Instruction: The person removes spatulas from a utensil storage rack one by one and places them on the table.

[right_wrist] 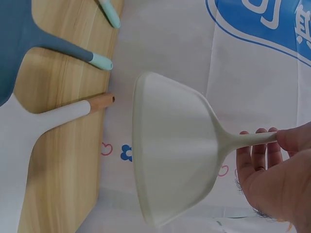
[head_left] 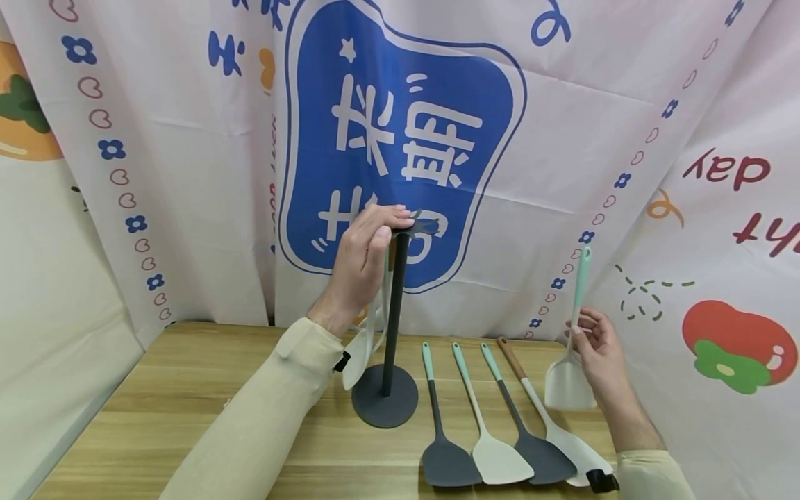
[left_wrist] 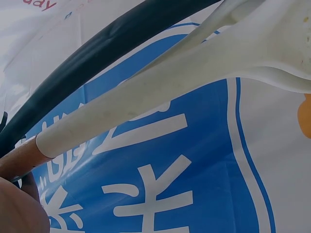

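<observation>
My right hand (head_left: 598, 340) pinches the pale shaft of a spatula with a mint handle (head_left: 582, 278). Its handle points up and its broad cream blade (right_wrist: 175, 145) hangs down at the table's right end. On the left, a dark utensil stand (head_left: 392, 312) rises from a round base. At its top, my left hand (head_left: 362, 250) grips the hooked head, fingers over it and thumb at the near side. Pale utensils (head_left: 357, 357) hang on the stand's left side; one with a brown handle end (left_wrist: 22, 158) shows by the hand in the left wrist view.
Several spatulas lie side by side right of the stand: a dark one (head_left: 451, 464), a cream one (head_left: 500, 460), another dark one (head_left: 542, 458) and a white one with a brown handle (head_left: 511, 357). Behind the wooden table (head_left: 187, 389) hangs a printed curtain (head_left: 562, 139).
</observation>
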### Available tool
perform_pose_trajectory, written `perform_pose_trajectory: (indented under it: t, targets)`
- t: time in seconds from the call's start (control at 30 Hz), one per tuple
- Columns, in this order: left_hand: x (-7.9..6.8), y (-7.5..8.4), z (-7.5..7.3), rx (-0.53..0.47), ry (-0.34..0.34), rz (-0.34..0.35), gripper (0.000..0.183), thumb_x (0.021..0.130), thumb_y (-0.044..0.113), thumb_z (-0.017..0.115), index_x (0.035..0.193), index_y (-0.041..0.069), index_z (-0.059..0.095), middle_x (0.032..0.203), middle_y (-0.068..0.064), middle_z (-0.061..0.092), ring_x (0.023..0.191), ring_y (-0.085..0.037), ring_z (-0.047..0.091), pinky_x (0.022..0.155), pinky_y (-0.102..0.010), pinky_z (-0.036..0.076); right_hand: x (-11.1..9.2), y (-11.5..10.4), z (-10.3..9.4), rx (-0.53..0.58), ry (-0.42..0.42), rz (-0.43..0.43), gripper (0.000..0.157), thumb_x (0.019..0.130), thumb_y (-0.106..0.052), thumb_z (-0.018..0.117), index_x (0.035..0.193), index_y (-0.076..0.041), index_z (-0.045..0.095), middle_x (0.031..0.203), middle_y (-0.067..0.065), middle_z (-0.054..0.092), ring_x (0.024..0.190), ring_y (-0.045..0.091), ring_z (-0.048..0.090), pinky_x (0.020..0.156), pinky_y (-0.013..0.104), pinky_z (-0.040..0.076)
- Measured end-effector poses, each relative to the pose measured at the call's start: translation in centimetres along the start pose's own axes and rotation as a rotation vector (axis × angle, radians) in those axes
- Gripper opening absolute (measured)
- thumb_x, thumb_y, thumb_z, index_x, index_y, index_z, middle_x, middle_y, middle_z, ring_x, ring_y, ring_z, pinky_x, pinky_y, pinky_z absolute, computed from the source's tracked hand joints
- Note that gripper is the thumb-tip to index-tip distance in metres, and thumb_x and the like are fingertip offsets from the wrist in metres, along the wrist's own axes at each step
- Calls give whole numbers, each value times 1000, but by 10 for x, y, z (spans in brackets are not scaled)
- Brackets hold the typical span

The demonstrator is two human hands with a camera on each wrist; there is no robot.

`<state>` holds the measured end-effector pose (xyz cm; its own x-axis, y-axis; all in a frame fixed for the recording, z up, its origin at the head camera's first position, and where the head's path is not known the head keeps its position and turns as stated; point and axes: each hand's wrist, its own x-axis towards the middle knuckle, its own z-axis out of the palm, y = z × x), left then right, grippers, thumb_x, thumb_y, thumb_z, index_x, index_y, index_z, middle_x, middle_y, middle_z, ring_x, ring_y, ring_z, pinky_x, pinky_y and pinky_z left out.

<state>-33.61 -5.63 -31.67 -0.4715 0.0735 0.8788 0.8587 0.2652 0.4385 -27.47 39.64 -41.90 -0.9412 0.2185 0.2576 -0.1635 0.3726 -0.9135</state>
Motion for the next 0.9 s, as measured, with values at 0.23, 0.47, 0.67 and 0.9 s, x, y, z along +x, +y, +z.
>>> perform_pose_trajectory:
  t: [0.23, 0.47, 0.67, 0.9]
  targets:
    - [0, -1, 0, -4, 7, 13, 50, 117, 24, 39, 130, 3, 83, 140, -18, 82, 149, -37, 71, 151, -59, 30, 4, 11, -5, -78, -10, 37, 44, 123, -9, 52, 167, -5, 46, 119, -23, 65, 108, -10, 67, 94, 12, 63]
    - [0, -1, 0, -5, -1, 3, 51, 117, 24, 39, 131, 3, 83, 142, -17, 82, 150, -35, 71, 153, -47, 27, 8, 28, -10, -136, -13, 23, 49, 121, -1, 51, 169, 5, 42, 112, -26, 63, 97, -13, 65, 85, 12, 59]
    - [0, 0, 0, 0, -1, 0, 51, 117, 25, 38, 131, 3, 82, 142, -17, 81, 149, -35, 71, 152, -48, 28, 10, 44, -14, -200, -22, 17, 47, 120, 0, 54, 166, 5, 47, 107, -29, 61, 92, -8, 65, 81, 16, 58]
    - [0, 0, 0, 2, -2, -1, 51, 117, 25, 38, 132, 4, 83, 142, -17, 81, 150, -35, 71, 153, -47, 27, 12, 59, -17, -255, -48, 45, 47, 120, -1, 55, 166, 5, 49, 126, 10, 75, 90, -10, 64, 79, 19, 59]
